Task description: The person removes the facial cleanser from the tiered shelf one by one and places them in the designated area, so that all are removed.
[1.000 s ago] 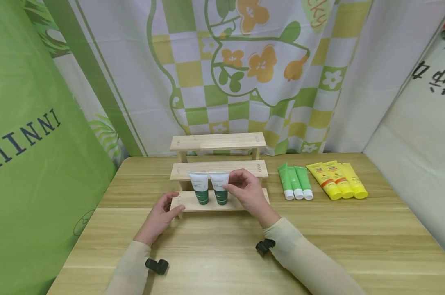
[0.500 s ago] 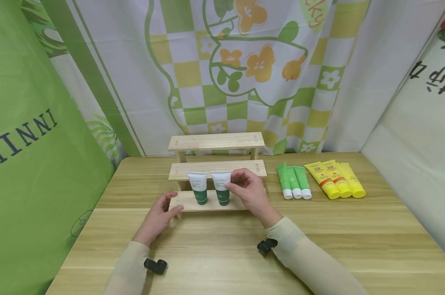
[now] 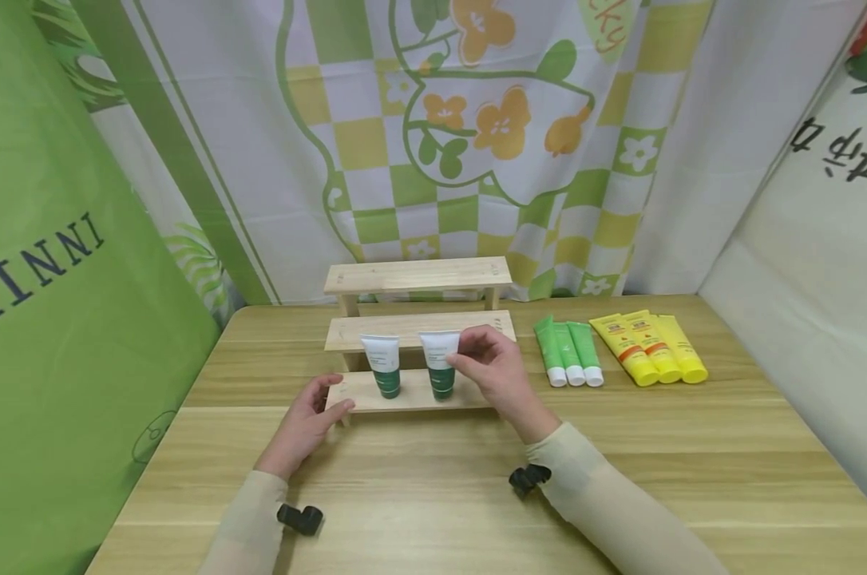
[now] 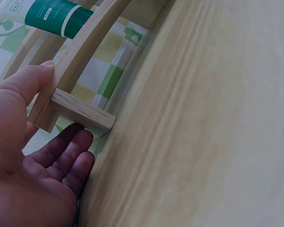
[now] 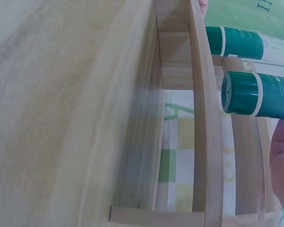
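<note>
A three-tier wooden stand rests on the table. On its lowest board stands a white-and-green squeeze tube, cap down, left of centre. My right hand pinches a second such tube by its white upper part, right of the first and apart from it. Whether this tube's cap touches the board, I cannot tell. My left hand holds the left end of the lowest board; in the left wrist view the thumb lies on the board and the other fingers curl below it.
Several green tubes with white caps lie side by side to the right of the stand. Farther right lie several yellow tubes. A patterned curtain hangs behind the table, with cloth on both sides.
My right hand has moved the second tube to the right along the lowest board, widening the gap between the two tubes. My left hand stays at the stand's left end.
</note>
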Demonstrator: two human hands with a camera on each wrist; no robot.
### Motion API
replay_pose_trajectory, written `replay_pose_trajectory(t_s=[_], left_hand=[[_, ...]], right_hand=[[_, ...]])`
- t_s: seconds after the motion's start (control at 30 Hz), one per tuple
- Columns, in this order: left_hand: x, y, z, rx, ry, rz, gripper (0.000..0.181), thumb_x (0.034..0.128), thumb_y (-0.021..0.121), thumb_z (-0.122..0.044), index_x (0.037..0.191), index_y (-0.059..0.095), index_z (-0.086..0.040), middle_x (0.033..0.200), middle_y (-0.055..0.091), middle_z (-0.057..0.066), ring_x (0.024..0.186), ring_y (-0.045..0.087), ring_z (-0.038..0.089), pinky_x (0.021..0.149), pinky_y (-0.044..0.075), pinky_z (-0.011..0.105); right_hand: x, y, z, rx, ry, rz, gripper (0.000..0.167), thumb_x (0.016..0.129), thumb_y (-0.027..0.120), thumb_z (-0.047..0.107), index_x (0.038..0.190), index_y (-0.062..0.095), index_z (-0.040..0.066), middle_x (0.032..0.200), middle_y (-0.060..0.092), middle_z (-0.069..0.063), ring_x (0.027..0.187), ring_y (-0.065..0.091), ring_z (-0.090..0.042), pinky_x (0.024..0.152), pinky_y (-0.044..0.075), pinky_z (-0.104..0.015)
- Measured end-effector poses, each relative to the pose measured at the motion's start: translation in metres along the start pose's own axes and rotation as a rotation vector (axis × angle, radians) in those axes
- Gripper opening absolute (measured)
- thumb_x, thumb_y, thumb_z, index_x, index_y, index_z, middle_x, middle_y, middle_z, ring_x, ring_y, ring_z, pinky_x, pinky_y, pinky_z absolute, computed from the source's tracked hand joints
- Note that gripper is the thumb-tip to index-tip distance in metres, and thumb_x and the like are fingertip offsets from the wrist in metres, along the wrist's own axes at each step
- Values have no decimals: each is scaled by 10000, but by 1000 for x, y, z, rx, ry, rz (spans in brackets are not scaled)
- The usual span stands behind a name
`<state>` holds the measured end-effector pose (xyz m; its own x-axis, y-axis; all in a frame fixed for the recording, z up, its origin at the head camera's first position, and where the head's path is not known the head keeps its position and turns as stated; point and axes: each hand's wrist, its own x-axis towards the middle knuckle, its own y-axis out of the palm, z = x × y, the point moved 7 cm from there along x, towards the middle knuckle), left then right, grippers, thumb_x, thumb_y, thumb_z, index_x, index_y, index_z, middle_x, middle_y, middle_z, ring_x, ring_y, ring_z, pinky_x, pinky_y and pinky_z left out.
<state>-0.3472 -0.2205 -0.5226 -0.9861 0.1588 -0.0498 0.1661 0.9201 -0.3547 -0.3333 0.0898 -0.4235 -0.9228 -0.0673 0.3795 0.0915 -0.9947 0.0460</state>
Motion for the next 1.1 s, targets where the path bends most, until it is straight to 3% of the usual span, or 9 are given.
replay_pose_trajectory(t_s=[0.53,1.1], left_hand=[[-2,-3,0,20,2,-2,685,855,726,-488,1386,453,-154,1405,474,151,1356,378,299,1152,235,485],[-3,1,-3,30,12,26,703,876,715,-459,1412,426,-105,1508,370,203,1420,293,332,1157,224,470]], right_hand=[[-5,-24,12,2,-24,-35,297,817,763,-39,1048,580,-73,944,610,-94,863,582,-171,761,523,-245],[-26,-68,21,-82,38,-109,320,820,765,-30,1072,572,-73,955,612,-79,876,587,-158,761,527,-225]])
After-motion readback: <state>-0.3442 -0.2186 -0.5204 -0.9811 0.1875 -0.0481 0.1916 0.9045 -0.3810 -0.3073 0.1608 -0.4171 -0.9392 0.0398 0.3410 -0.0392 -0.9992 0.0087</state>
